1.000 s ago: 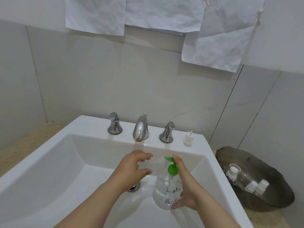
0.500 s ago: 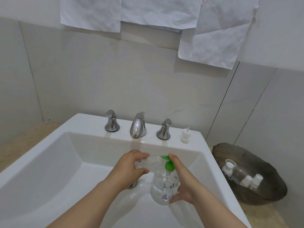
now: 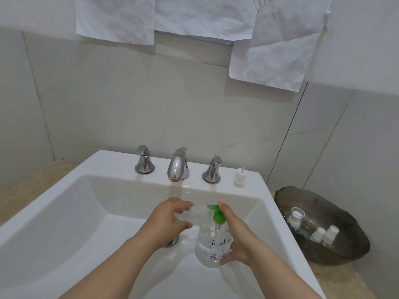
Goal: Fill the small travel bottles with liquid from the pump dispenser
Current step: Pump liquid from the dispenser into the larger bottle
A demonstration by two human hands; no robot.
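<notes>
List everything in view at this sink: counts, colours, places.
Sink: one, white, centre.
Faucet spout: one, chrome, back rim.
Tap handles: two, chrome, flanking spout.
Loose cap: one, white, rim's right rear.
Dish: one, dark, right of sink.
Capped bottles: three, white-capped, in dish.
Paper sheets: several, white, on wall.
Pump dispenser: one, clear with green pump, over basin.
Travel bottle: one, clear, at pump nozzle.
Left hand: holds travel bottle.
Right hand: grips pump dispenser.

Recorded left hand [image 3: 170, 216] and right hand [image 3: 235, 238], both bare. Found left forearm [image 3: 121, 262] and right forearm [image 3: 280, 275] uncovered right down to the bottom edge of view. Noted slender wrists, smooth even surface. Could not judge fingernail detail: too small.
</notes>
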